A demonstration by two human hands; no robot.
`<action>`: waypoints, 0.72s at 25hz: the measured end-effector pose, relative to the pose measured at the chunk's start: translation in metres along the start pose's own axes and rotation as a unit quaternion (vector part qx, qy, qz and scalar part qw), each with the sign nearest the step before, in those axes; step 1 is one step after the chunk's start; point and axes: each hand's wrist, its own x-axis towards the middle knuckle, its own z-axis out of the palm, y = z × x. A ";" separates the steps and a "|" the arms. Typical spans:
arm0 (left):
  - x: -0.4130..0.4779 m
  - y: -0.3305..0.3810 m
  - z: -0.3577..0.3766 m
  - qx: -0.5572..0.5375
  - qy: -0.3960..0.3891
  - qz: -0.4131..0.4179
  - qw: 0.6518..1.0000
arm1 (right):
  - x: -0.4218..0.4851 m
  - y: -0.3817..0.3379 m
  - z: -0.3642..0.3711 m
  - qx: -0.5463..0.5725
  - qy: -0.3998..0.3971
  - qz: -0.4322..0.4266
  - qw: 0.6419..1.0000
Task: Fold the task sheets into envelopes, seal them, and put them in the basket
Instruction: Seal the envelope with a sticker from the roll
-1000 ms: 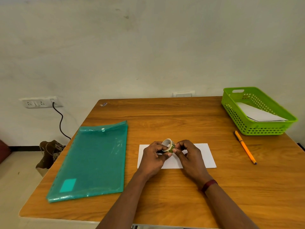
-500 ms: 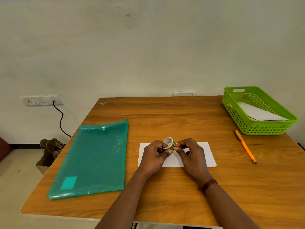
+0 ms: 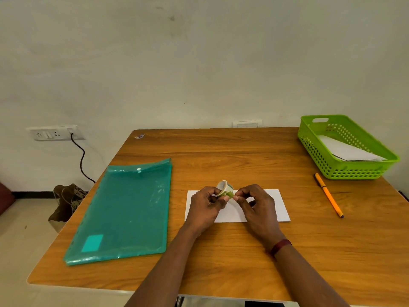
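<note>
A folded white envelope (image 3: 281, 204) lies flat on the wooden table (image 3: 221, 156), partly covered by both hands. My left hand (image 3: 205, 207) holds a small roll of tape (image 3: 224, 187) just above the envelope. My right hand (image 3: 256, 204) pinches at the tape's edge with thumb and forefinger, right beside the roll. The green plastic basket (image 3: 345, 171) sits at the table's far right corner, with white folded paper (image 3: 347, 150) lying inside it.
A teal plastic document folder (image 3: 126, 209) lies on the left part of the table. An orange pen (image 3: 328, 194) lies between the envelope and the basket. A wall socket with a black cable (image 3: 80, 156) is at left, above a brown bag (image 3: 66, 200) on the floor.
The hands stay over the envelope with the tape roll. My right fingers have shifted slightly along the roll's edge.
</note>
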 end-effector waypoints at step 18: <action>0.053 0.013 -0.043 0.220 0.093 -0.021 0.971 | 0.000 0.007 0.000 0.033 0.020 0.063 0.997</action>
